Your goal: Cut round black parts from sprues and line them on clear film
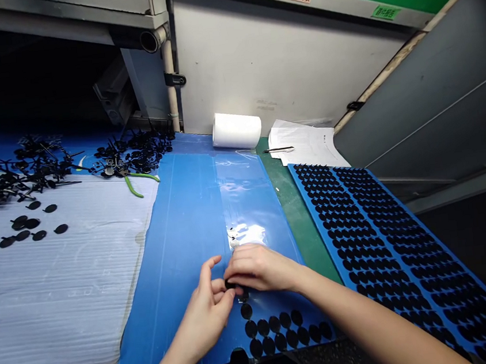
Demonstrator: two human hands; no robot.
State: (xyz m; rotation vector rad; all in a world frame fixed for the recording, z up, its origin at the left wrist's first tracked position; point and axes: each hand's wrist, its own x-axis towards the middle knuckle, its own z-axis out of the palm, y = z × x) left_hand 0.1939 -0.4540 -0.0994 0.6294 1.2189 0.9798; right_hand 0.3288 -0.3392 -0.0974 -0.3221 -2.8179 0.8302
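Note:
Just above the blue sheet (185,211), a small black disc (229,284) is pinched between the fingers of my two hands. My left hand (208,310) has its thumb and lower fingers closed at the disc's near side, while its index finger sticks up. From the right, my right hand (254,269) grips the same disc with thumb and fingertips, hiding part of it. Below my hands, several black discs (274,324) lie in rows on the sheet's front right part. A clear film strip (244,193) with shiny glare runs up the sheet.
Left, a white padded mat (72,292) carries loose black discs (32,222), a heap of black plastic sprues (36,163) and green-handled cutters (134,184). At the back are a white roll (236,130), papers (308,140) and tweezers (278,149). A disc-filled blue board (317,223) lies right.

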